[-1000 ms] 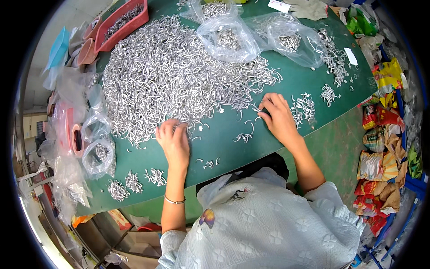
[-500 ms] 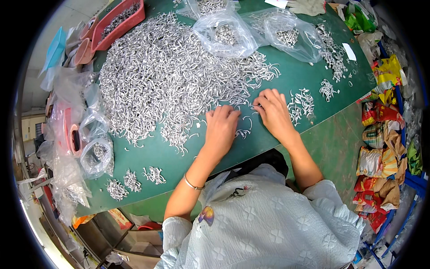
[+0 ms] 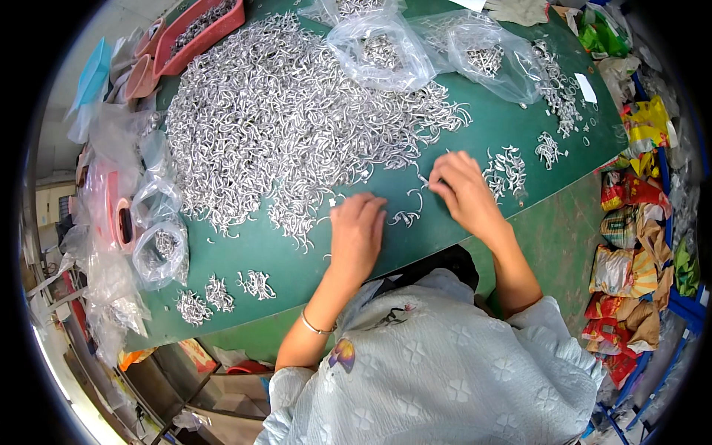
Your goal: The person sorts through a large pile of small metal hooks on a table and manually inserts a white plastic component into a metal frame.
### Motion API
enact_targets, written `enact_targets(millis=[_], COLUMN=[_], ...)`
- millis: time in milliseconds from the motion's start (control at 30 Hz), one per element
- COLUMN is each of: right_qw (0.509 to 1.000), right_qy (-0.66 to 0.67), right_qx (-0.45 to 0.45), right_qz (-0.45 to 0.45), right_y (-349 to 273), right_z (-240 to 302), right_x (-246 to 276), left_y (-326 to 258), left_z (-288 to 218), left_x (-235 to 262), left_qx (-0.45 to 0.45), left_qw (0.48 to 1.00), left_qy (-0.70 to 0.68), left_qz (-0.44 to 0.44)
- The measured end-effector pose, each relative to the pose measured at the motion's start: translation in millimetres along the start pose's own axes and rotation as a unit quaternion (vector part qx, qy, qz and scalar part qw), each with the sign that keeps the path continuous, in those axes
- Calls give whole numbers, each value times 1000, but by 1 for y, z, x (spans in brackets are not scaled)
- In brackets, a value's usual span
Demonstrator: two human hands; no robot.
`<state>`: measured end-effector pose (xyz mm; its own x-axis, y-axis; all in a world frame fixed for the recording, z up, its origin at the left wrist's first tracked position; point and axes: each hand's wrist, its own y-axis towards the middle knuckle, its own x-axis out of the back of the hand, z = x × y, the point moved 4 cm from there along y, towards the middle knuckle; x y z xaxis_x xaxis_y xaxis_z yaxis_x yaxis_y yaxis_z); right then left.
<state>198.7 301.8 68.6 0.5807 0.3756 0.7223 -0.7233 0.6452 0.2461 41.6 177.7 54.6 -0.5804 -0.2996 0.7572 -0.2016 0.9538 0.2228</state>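
Observation:
A broad heap of small curved silver metal pieces (image 3: pixel 259 126) covers much of the green table (image 3: pixel 297 285). My left hand (image 3: pixel 357 233) is at the heap's near edge, its fingers bent and drawn together; whatever they hold is hidden. To its right, my right hand (image 3: pixel 466 193) pinches a small curved metal piece (image 3: pixel 423 179) between thumb and fingertips. A few loose pieces (image 3: pixel 406 217) lie on the tabletop between both hands. Just right of my right hand is a small group of similar pieces (image 3: pixel 506 170).
Open clear plastic bags (image 3: pixel 382 78) with metal parts stand at the far side. A pink bin (image 3: pixel 196 41) is at far left. Small sorted piles (image 3: pixel 194 308) sit near the left front edge. Small metal parts (image 3: pixel 560 96) are scattered at right. Colourful sacks (image 3: pixel 619 267) line the right.
My left hand has drawn back toward me, away from the heap. My right hand has shifted slightly nearer and to the right, a metal piece now showing at its fingertips.

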Motion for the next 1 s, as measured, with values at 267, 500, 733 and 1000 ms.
enact_targets(millis=[267,500,733,1000], right_qw=[997,995,997,1000], right_qy=[-21,-74,-50,-4], right_qx=[-9,-47,-59,-6], right_qz=[79,36,-22,8], right_y=[-28,-32,-34,-29], right_z=[11,4,11,16], right_x=[-12,-6,-6,-20], left_y=[-12,-9,-16,-20], left_z=[-13,-31,-21,-13], left_x=[-16,-19,-36,-22], left_qx=[35,2,41,56], left_qw=[994,998,998,998], left_qy=[-80,-51,-40,12], left_qz=[58,41,13,-32])
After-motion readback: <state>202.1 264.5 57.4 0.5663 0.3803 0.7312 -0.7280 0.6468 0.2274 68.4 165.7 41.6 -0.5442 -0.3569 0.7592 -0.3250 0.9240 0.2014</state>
